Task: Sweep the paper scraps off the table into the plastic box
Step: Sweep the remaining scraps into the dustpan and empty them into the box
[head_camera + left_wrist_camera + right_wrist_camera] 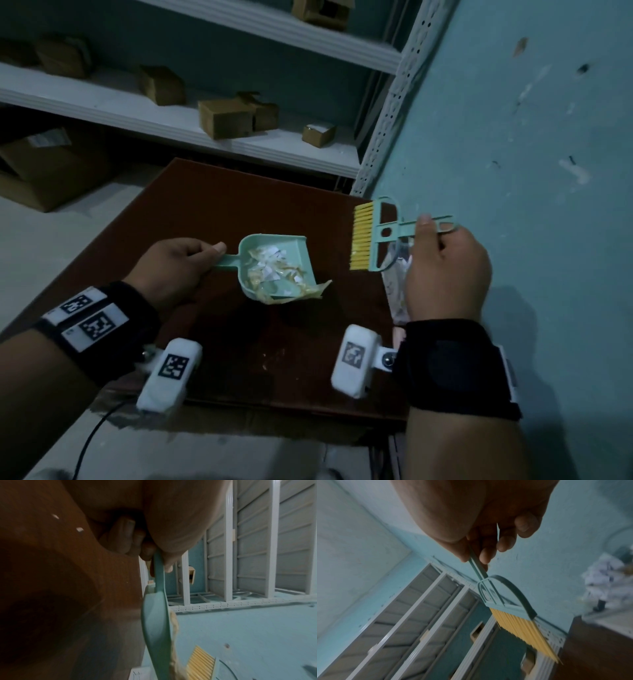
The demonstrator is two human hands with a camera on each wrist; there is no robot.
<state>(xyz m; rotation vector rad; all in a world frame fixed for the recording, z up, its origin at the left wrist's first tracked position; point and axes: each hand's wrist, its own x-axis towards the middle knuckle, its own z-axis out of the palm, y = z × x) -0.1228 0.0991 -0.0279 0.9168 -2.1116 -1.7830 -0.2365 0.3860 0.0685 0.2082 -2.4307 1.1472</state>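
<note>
1. Two hands work above a dark brown table point(205, 212) that fills the middle of the head view
2. Left hand point(174, 270), left of centre, has thumb and fingers wrapped round the handle of a mint-green dustpan point(274, 263)
3. Paper scraps point(274, 270), white and yellowish, fill the dustpan; one crumpled piece hangs over its lower right lip
4. Right hand point(445, 274), at the right of the frame, pinches the handle of a small green brush point(380, 236) with yellow bristles, held clear of the table
5. A clear plastic box point(397, 294) with scraps inside shows partly behind the right hand, at the table's right edge
6. Cardboard boxes point(226, 116) sit on white shelves point(171, 113) in the upper left
</note>
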